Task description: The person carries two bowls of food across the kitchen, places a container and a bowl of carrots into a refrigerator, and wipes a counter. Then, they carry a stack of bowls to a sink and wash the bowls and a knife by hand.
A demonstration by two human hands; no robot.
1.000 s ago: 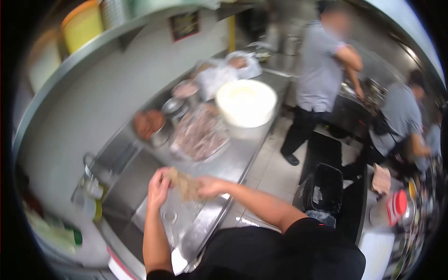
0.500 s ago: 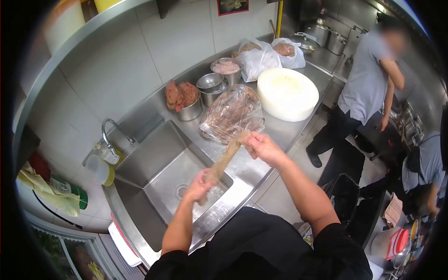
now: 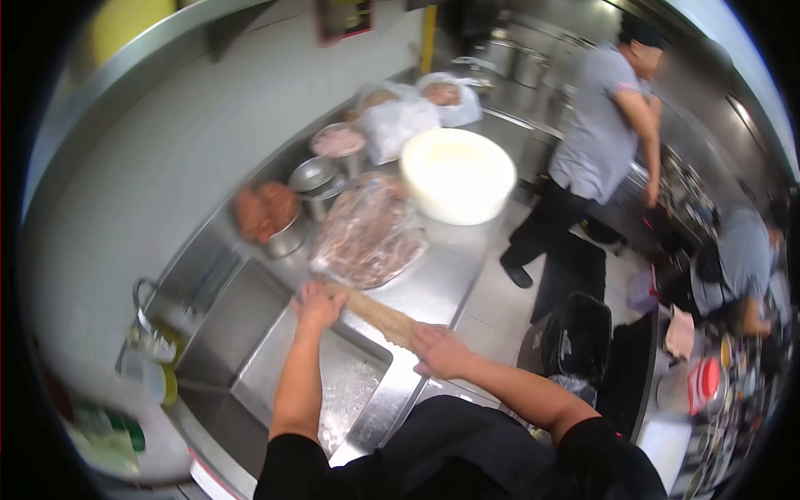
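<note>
A long brownish folded cloth [image 3: 379, 319] lies along the counter edge beside the sink. My left hand [image 3: 318, 306] rests at its far left end, fingers stretched out and spread. Over the cloth's right end lies my right hand [image 3: 440, 350], its fingers extended flat across it. Just behind the cloth sits a clear plastic bag of brown meat [image 3: 367, 233]. Below my forearms is the steel sink [image 3: 250, 312], with wet droplets on its bottom. Motion blur softens the finger edges.
A thick round white block [image 3: 458, 177], a metal pot of reddish meat [image 3: 268, 212] and white plastic bags [image 3: 396, 125] stand on the counter. The tap [image 3: 143, 304] is at left. Co-workers [image 3: 592, 125] stand at right, beyond a black bin [image 3: 579, 337].
The cloth went from hanging stretched between both hands over the sink to lying on the counter edge. My left hand moved up and away; my right hand came down. The view shifted.
</note>
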